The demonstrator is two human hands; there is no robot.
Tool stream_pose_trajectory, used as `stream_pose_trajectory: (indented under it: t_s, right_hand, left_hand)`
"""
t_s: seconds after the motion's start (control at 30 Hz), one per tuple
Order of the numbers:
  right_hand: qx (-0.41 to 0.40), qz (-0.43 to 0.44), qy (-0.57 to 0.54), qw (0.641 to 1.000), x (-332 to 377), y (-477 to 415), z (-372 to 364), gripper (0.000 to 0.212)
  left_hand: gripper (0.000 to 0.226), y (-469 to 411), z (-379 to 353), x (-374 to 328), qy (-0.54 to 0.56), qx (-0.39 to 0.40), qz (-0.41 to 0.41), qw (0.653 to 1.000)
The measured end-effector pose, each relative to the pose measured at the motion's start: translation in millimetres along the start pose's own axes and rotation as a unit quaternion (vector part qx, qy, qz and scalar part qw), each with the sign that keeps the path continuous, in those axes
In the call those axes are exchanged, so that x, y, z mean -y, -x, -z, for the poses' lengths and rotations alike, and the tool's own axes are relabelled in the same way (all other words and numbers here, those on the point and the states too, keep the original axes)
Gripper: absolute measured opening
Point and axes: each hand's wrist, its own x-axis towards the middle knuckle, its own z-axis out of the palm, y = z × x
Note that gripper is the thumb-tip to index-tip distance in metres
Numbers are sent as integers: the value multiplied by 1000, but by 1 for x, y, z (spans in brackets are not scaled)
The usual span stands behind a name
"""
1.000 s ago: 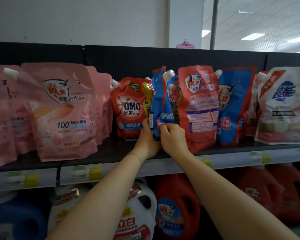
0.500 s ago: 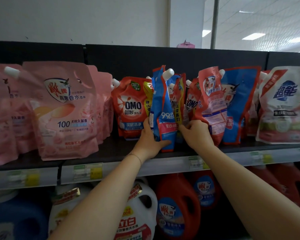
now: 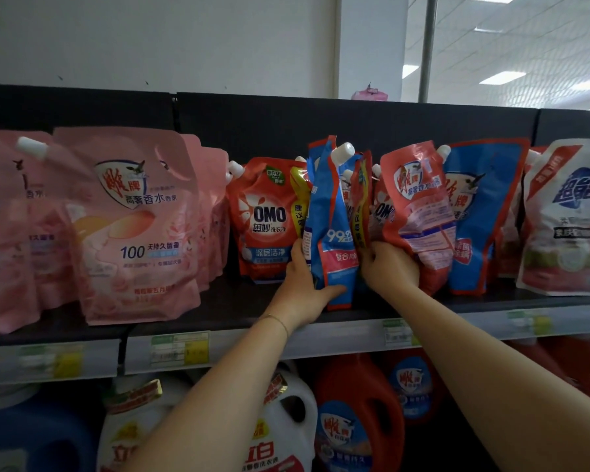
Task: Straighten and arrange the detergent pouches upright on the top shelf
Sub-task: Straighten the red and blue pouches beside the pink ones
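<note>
Detergent pouches stand along the dark top shelf (image 3: 239, 311). My left hand (image 3: 304, 287) grips the lower edge of a narrow blue pouch (image 3: 327, 219) with a white cap, which stands edge-on at the middle. My right hand (image 3: 389, 267) holds the bottom of a red pouch (image 3: 419, 206) that leans to the right of it. A red OMO pouch (image 3: 266, 216) stands upright to the left of my left hand. More OMO pouches are partly hidden between the blue pouch and the red one. A blue pouch (image 3: 481, 212) stands behind the red one.
Large pink pouches (image 3: 133, 226) fill the shelf's left part, and a white pouch (image 3: 566, 219) stands at the far right. Price tags run along the shelf's front rail (image 3: 218, 349). Red, white and blue detergent jugs (image 3: 358, 413) fill the shelf below.
My right hand left the blue pouch and moved right onto the red pouch, tilting it and uncovering OMO pouches behind. My left hand slid down to the blue pouch's lower edge.
</note>
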Motion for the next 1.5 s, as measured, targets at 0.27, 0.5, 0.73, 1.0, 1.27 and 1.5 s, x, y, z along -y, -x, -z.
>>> stream_pose_trajectory:
  t_s: [0.27,0.5,0.73,1.0,1.27,1.5]
  right_hand:
    - [39,3,-266,963,-20,7,13,20]
    - [65,95,-348,930,-25,19,24,21]
    - [54,150,-368,916,-27,18,34,38]
    - [57,171,-381,907,-33,15,31,34]
    - [62,189,-404,893,-38,11,24,39]
    - [45,182,-389,902,-40,11,19,27]
  left_hand:
    - [112,-6,-4,0,4,-14,11,1000]
    - [115,-12,-6,-8,-9,-19,65,998]
    - [105,-25,-23,-41,-137,2,171,976]
    - [92,-50,-28,-31,-57,10,131,990]
    - [54,-69,-27,-39,170,59,150,972]
    - [43,-61,-23,-47,-45,-70,101,991]
